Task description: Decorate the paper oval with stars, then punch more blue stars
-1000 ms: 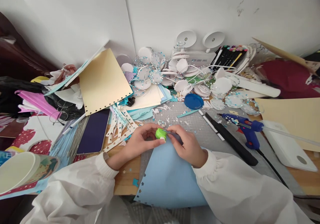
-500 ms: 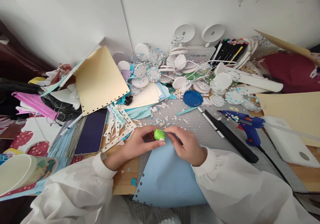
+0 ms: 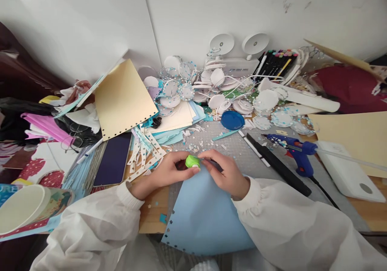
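Observation:
A small bright green craft punch (image 3: 192,162) with a white button is gripped in my left hand (image 3: 171,167), between thumb and fingers. The far edge of a light blue paper sheet (image 3: 201,218) reaches the punch. My right hand (image 3: 226,172) is closed on that edge just right of the punch, its fingertips close to it. A row of small flower-shaped holes runs along the sheet's lower left edges. The near part of the paper hangs over the table's front edge. Where the paper enters the punch is hidden by my fingers.
Punched strips (image 3: 145,150) and a phone (image 3: 112,158) lie left. Confetti bits, a blue lid (image 3: 232,120), a black cutter-like tool (image 3: 278,164) and a blue glue gun (image 3: 294,152) lie beyond and right. A paper cup (image 3: 27,210) stands front left. White discs (image 3: 171,87) with beaded wire crowd the back.
The view has shifted slightly. My left thumb sits a little further over the punch's white button, and the punch has tilted slightly. Both hands stay in nearly the same place.

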### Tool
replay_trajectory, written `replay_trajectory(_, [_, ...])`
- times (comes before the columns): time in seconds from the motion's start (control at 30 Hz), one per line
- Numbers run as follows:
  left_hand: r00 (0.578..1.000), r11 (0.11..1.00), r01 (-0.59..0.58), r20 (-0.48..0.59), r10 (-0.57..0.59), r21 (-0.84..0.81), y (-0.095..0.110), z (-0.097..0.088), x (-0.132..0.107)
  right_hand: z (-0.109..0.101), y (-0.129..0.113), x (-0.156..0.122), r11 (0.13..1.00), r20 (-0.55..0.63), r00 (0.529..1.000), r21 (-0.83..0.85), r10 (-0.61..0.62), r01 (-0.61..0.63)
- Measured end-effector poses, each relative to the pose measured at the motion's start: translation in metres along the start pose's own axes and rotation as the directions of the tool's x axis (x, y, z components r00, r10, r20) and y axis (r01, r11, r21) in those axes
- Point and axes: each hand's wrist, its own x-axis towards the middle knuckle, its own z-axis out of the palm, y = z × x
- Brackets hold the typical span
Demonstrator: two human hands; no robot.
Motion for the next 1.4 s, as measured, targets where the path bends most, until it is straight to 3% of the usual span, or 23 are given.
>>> replay_trajectory(0.33, [0.995,0.978,0.095,0.060,-0.085,-0.185,-0.002,0.003,0.009,0.004,0.008,0.001,0.993,-0.026,0.998,0.108,0.055,-0.051])
replay_trajectory(0.53, [0.994,0.995,0.071,0.085,-0.066,-0.065,-0.003,0.002,0.010,0.004,0.006,0.001,0.990,-0.026,0.999,0.134,0.046,-0.042])
replay_trajectory(0.93, [0.999,0.999,-0.038,0.007,0.038,-0.023,0.003,0.013,0.013,0.000,0.003,0.000,0.958,-0.006,0.987,0.241,0.159,-0.153])
replay_trajectory(1.23, [0.999,0.999,-0.037,0.026,0.037,0.021,0.013,0.014,0.012,0.000,0.004,0.000,0.975,-0.030,0.992,0.187,0.125,-0.118])
replay_trajectory(1.4, [1.000,0.997,-0.006,0.026,0.004,0.076,0.008,0.014,0.011,-0.002,0.002,0.000,0.979,-0.035,0.995,0.183,0.097,-0.089])
